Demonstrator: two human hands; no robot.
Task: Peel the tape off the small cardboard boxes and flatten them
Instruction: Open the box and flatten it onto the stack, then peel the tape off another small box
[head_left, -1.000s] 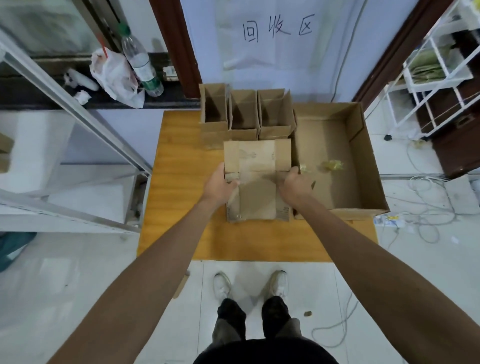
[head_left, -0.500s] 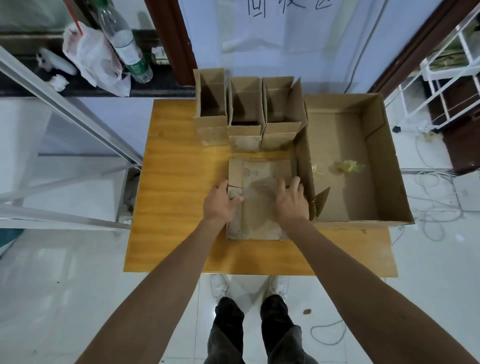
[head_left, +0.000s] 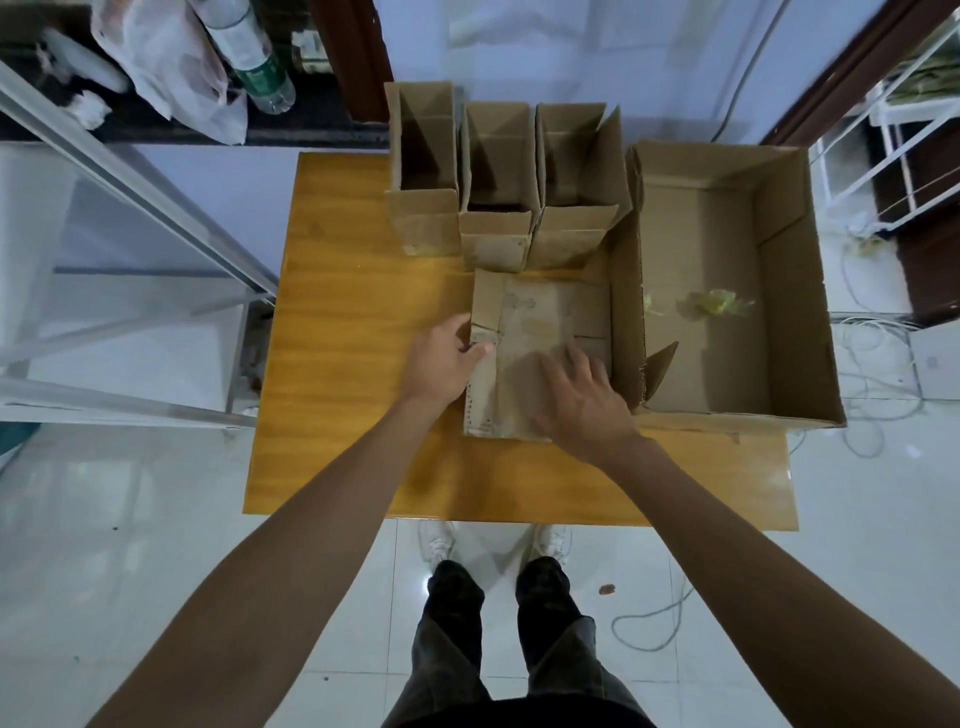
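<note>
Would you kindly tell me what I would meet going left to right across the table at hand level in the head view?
In order: left hand → flattened box → large open box → crumpled tape inside it. The right hand lies over the flattened box, so I leave it out.

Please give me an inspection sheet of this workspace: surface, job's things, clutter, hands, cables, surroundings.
Surface: orange wooden table, carrying every box.
Job's things: flattened brown cardboard box lies flat; three upright open small cardboard boxes stand in a row behind it.
Clutter: large open cardboard carton at right, crumpled yellowish tape scraps inside.
Hands: left hand pinches the flattened box's left edge; right hand presses on it, fingers spread.
Cables: white cables on the floor, right of the table.
Surroundings: clear plastic bottle and white plastic bag on a dark ledge; white tiled floor.
</note>
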